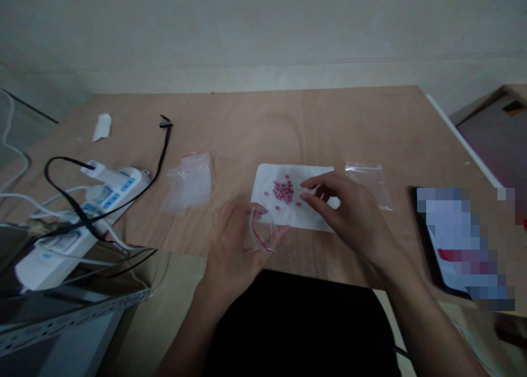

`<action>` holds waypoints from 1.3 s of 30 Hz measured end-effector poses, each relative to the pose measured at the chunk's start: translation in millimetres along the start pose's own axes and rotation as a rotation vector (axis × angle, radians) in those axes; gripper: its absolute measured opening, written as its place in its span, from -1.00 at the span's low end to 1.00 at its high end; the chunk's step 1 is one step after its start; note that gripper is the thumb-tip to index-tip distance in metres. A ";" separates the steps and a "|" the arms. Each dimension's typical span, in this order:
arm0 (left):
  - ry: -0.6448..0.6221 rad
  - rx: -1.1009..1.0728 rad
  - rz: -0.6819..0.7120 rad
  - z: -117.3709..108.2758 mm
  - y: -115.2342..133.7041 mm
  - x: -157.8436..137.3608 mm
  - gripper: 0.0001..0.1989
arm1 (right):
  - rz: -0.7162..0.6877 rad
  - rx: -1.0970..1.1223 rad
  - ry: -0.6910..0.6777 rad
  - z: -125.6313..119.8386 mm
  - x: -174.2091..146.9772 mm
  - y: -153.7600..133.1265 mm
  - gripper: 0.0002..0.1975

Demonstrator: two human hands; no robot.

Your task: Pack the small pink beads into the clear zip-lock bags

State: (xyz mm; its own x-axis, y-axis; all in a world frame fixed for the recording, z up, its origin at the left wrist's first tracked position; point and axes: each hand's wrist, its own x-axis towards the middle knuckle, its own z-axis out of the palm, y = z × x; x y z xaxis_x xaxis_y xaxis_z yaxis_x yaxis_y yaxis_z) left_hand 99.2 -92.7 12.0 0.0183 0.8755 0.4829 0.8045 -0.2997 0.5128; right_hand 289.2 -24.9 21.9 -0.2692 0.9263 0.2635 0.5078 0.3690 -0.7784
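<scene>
My left hand (236,237) is closed around a small clear zip-lock bag (263,230) with a red line along its mouth, which gapes open. On a white paper sheet (267,174) lies a small heap of pink beads or pills (283,190); several more are scattered around the heap. Over the right part of the sheet hovers my right hand (337,201), its thumb and forefinger apart and pointing at the heap. I see nothing between those fingertips. The palm side of my left hand is partly hidden.
A stack of clear zip-lock bags (190,182) lies to the left, and another clear bag (370,182) beyond my right hand. A power strip (119,193) with tangled cables (74,201) occupies the left edge. A tablet-like device (444,245), partly blurred, rests at right.
</scene>
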 end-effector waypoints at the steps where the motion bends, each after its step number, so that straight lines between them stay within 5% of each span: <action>1: 0.014 0.006 -0.003 -1.0 -2.2 0.4 -0.70 | -0.004 -0.077 -0.007 3.1 4.1 6.4 -0.88; 8: 0.011 0.048 -0.013 -2.6 -12.1 -0.6 -0.72 | -0.045 -0.281 -0.113 30.6 6.0 20.6 -0.90; 24: -0.040 0.043 -0.009 14.8 -17.4 8.7 -0.72 | -0.117 -0.586 -0.190 30.2 12.9 21.6 -0.78; 30: -0.004 0.008 -0.035 21.8 -6.0 16.7 -0.75 | -0.215 -0.311 -0.095 3.3 8.4 -21.4 -0.82; 35: -0.045 -0.115 -0.004 27.7 9.2 21.8 -0.73 | -0.359 -0.368 -0.322 -16.5 -8.1 -65.7 -0.62; 39: -0.040 -0.201 0.008 31.6 19.3 22.0 -0.75 | -0.388 -0.449 -0.347 -20.2 -9.1 -73.1 -0.59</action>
State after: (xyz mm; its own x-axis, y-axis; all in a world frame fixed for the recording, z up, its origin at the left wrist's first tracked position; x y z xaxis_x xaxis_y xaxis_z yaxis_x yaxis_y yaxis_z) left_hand 133.9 -67.2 10.1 0.0512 0.8862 0.4606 0.6697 -0.3726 0.6424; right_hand 271.0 -58.8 87.9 -0.7089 0.6704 0.2191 0.5914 0.7343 -0.3331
